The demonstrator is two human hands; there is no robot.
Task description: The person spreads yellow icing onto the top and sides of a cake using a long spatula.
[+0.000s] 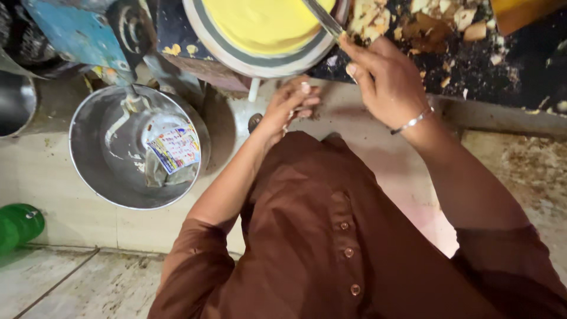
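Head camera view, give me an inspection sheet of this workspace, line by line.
Surface: dark counter strewn with scraps; pale tiled floor below.
Job's things: knife held over the round bowl of yellow batter.
Clutter: steel basin on the floor holding a printed packet; green bottle at the left edge.
Grippers: right hand grips the knife, bracelet on its wrist; left hand curled, whether it holds anything cannot be told.
Cables: nothing seen.
Surroundings: blue metal part upper left; brown shirt.
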